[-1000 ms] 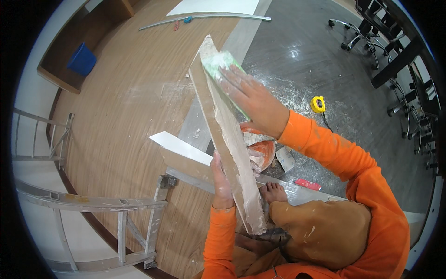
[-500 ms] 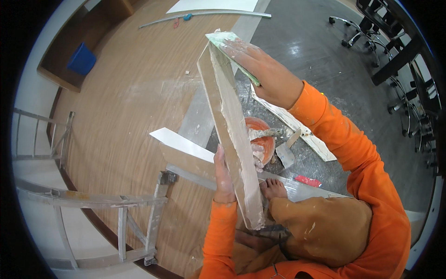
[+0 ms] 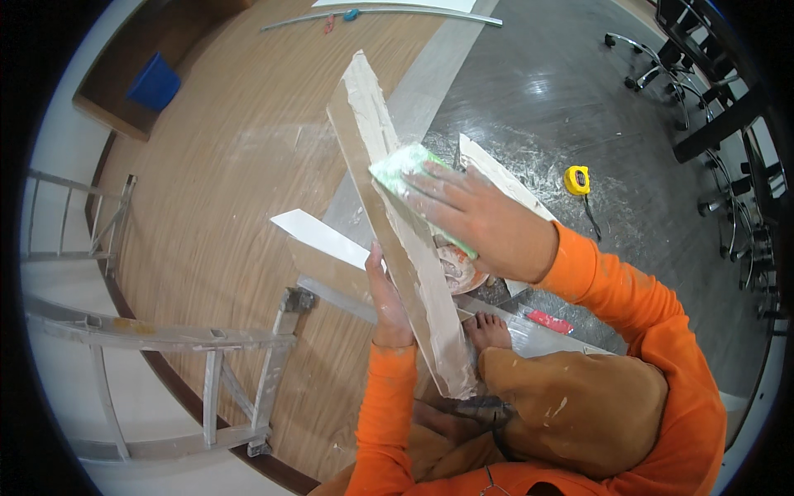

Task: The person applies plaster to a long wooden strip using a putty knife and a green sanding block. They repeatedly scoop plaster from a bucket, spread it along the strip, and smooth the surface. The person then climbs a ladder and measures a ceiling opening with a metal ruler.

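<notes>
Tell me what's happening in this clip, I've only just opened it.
A person's left hand grips a long, narrow board raised at a slant. Their right hand holds a flat green pad, apparently against the board's face coated in pale paste. The coating is uneven. Another coated strip and a yellow tape measure lie on the grey floor.

Bright, even indoor light leaves soft shadows. A pale glare patch shines on the grey floor [image 3: 529,99] beyond the right fingers [image 3: 441,187]; far left of them, the wooden cabinet [image 3: 184,43] is dimmer inside. Ahead of them, fisheye distortion bows the metal strip [image 3: 430,11]; black fills the corners.
</notes>
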The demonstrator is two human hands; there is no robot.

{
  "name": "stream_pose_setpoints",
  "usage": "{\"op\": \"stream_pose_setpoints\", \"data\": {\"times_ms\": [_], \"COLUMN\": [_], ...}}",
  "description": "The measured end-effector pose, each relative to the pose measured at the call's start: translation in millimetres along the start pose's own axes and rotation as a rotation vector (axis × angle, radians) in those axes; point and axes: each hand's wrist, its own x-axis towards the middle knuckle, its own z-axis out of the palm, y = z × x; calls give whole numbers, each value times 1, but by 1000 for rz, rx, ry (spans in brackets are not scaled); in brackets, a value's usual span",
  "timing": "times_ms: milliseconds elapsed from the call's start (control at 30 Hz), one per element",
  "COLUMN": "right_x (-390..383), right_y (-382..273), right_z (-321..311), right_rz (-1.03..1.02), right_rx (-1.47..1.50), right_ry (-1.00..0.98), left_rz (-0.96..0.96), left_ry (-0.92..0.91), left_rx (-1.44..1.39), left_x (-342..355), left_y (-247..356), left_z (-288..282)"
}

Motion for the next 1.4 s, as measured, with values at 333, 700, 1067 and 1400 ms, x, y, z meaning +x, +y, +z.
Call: {"op": "stream_pose_setpoints", "data": {"times_ms": [333, 700, 1067, 1400], "right_x": [-10, 41, -13, 12], "right_y": [-11, 55, -17, 18], "right_z": [-3, -31, 7, -16], "right_rz": [4, -11, -8, -17], "right_rx": [15, 54, 101, 167], "right_ry": [45, 205, -43, 156], "left_rz": [-53, -152, 11, -143], "left_ry": [-138, -181, 78, -193], "left_rx": [-304, 3, -97, -157], "left_x": [9, 8, 10, 5], "left_y": [9, -9, 4, 3], "left_z": [11, 19, 11, 24]}}
